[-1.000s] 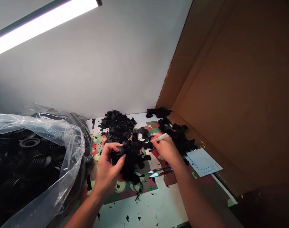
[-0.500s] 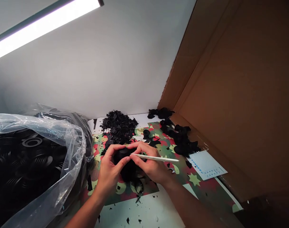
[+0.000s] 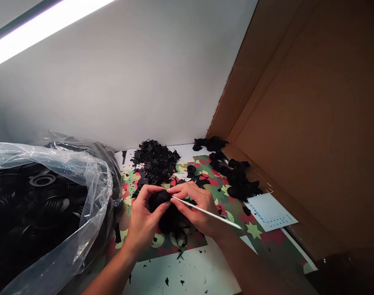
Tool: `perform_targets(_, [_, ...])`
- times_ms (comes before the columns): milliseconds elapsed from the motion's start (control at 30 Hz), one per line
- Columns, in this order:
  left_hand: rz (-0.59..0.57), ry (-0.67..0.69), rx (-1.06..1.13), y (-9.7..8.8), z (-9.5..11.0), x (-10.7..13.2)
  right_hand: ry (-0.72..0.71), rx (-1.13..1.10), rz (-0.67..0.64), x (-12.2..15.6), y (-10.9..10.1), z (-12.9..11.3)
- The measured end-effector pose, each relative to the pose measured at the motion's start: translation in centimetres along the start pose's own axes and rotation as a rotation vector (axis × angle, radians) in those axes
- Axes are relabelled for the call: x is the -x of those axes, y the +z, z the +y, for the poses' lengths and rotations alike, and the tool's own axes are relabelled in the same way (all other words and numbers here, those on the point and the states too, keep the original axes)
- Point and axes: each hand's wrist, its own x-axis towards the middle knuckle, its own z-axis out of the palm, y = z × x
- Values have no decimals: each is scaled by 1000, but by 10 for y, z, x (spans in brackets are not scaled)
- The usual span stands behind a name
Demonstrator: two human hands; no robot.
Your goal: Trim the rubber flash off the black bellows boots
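Between thumb and fingers, my left hand [image 3: 145, 213] grips a black ribbed rubber part [image 3: 160, 198], rounded like a bellows. My right hand [image 3: 194, 207] pinches a thin white stick [image 3: 210, 213], whose near end points down to the right. The stick's other end is at the right side of the rubber part, where my fingertips partly hide it. Below both hands lies a dark clump of black pieces [image 3: 170, 223], with a thin black ring [image 3: 180, 238] at its near edge.
An open clear plastic bag [image 3: 98, 184] full of black ribbed rubber parts stands at left. A heap of black scraps [image 3: 154, 159] lies behind my hands on patterned paper [image 3: 187, 243]. Black pieces [image 3: 242, 182] and a white card [image 3: 271, 213] lie beside the cardboard wall [image 3: 312, 123] at right.
The white stick has swung, its near end now lower and farther right. The rubber part has turned slightly in my fingers, showing more of its ribs. The view has shifted a little.
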Motion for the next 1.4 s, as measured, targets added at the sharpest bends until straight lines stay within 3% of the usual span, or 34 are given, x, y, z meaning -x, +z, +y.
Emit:
perform_targets(367, [42, 45, 3, 2, -4, 1, -148, 153, 31, 3, 9, -2])
perform_targets(533, [42, 3, 98, 4, 1, -1, 41, 142, 125, 1, 6, -1])
perform_targets(700, [38, -42, 153, 4, 2, -2, 215, -112, 133, 0, 1, 0])
perform_targets(867, [24, -44, 209, 3, 1, -4, 119, -46, 65, 1, 1, -7])
perform_targets(1200, [73, -74, 340, 5, -5, -1, 16, -3, 54, 1, 1, -10])
perform_targets(1400, [88, -46, 307, 4, -7, -2, -44, -3, 65, 2, 2, -10])
